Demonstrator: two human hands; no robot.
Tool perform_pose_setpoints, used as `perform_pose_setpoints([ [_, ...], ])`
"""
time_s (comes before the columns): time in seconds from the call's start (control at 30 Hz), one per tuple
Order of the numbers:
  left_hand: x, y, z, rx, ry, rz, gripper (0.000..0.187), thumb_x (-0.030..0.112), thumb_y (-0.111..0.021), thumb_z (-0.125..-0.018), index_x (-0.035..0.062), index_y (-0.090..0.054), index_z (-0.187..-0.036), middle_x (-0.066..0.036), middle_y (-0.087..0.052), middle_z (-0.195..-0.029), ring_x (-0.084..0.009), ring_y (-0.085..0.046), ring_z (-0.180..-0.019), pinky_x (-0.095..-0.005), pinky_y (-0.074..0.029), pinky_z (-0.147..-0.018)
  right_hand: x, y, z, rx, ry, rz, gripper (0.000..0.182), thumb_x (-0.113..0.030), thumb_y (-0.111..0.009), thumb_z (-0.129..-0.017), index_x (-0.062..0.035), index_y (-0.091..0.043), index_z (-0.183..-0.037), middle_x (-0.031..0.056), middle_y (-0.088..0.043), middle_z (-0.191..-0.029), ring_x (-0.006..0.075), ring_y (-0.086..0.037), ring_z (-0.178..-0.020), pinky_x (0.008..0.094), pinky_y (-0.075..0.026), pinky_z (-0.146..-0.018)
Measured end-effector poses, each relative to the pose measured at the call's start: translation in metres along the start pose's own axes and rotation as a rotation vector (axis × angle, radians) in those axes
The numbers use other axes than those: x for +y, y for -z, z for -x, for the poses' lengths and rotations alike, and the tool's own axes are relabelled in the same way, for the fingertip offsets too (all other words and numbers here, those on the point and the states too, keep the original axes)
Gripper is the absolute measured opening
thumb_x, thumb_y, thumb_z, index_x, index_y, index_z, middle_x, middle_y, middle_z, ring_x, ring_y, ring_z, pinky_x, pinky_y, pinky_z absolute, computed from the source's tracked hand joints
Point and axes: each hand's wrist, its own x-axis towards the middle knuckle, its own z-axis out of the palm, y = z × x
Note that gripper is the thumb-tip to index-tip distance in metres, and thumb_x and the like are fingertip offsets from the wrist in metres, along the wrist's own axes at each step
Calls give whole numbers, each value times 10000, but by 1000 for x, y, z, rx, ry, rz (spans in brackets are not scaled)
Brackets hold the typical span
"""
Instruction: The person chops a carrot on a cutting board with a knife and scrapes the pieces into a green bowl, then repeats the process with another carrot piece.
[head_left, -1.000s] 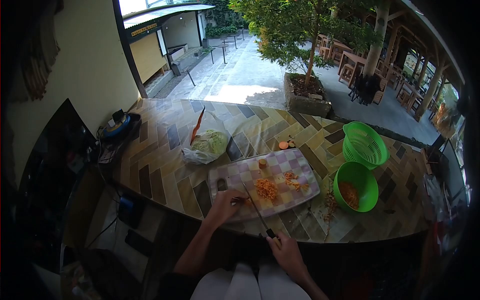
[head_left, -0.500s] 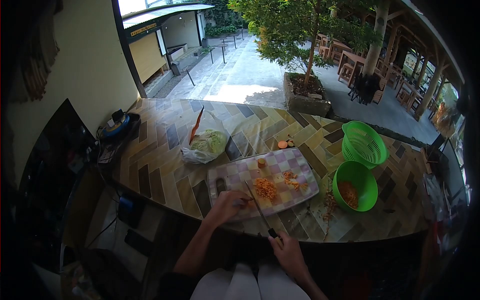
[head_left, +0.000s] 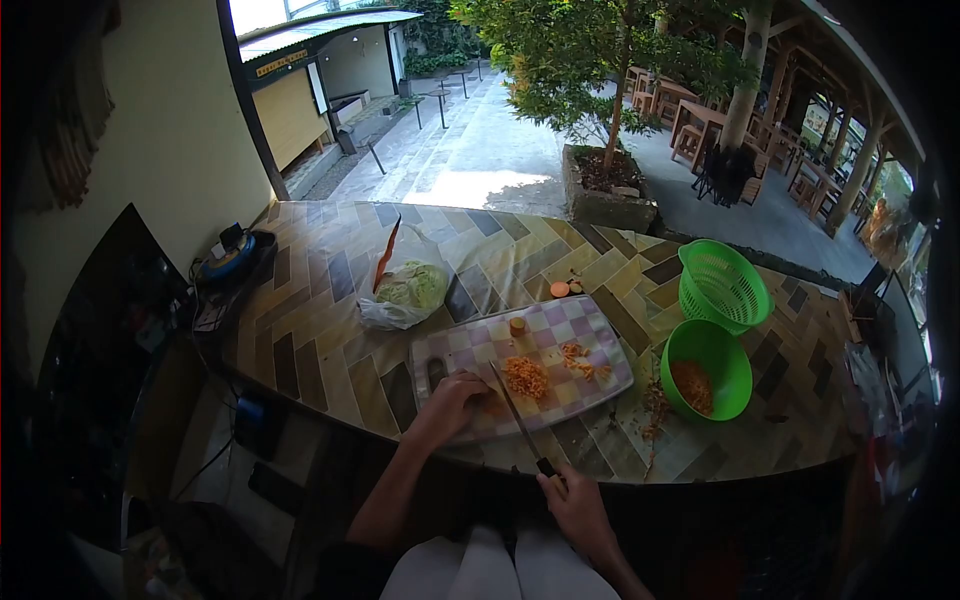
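My right hand (head_left: pixel 578 510) grips the dark handle of a knife (head_left: pixel 518 418) at the table's front edge. Its blade slants up and left over the chequered cutting board (head_left: pixel 590 395). On the board's left part, my left hand (head_left: pixel 450 402) has its fingers curled down beside the blade. A carrot piece (head_left: pixel 491 404) shows orange under the fingertips, mostly hidden. Just right of the blade lies a heap of finely chopped carrot (head_left: pixel 525 377). Behind it stands a carrot stub (head_left: pixel 517 327), and loose carrot bits (head_left: pixel 578 358) lie further right.
A green bowl (head_left: pixel 737 365) holding chopped carrot stands right of the board, with a green colander (head_left: pixel 725 285) behind it. Back left is a plastic bag with cabbage (head_left: pixel 408 290). Carrot ends (head_left: pixel 560 289) sit behind the board; peelings (head_left: pixel 655 410) lie beside the bowl.
My left hand has shifted slightly and its fingers are drawn in more beside the blade. The knife and my right hand are almost unmoved. The whole view has shifted a little.
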Motion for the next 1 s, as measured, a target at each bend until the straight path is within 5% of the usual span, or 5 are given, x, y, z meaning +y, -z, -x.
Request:
perform_pose_setpoints([
  [0.33, 3, 1, -9, 27, 57, 139, 238, -96, -595, -767, -33, -697, -972, -185, -685, -987, -341, -646, -961, -381, -496, -888, 4, -1, 0, 1, 22, 2, 332, -270, -631, -945, 48, -569, -869, 220, -566, -630, 403, -594, -599, 430, -429, -558],
  [0.63, -10, -4, -18, -76, -88, 85, 315, -113, -574, -690, -35, -694, -970, -185, -683, -967, -357, -654, -954, -396, -510, -856, 0, 1, 1, 32, -2, -30, 333, -273, -635, -942, 53, -589, -892, 216, -576, -637, 391, -604, -599, 419, -427, -555],
  [1.0, 8, 15, -7, -152, 16, 120, 331, -76, -654, -672, -11, -710, -991, -171, -703, -990, -331, -675, -961, -383, -528, -848, -6, 1, 6, -25, -25, 34, 345, -286, -629, -946, 57, -604, -944, 242, -613, -684, 422, -634, -669, 444, -467, -595],
])
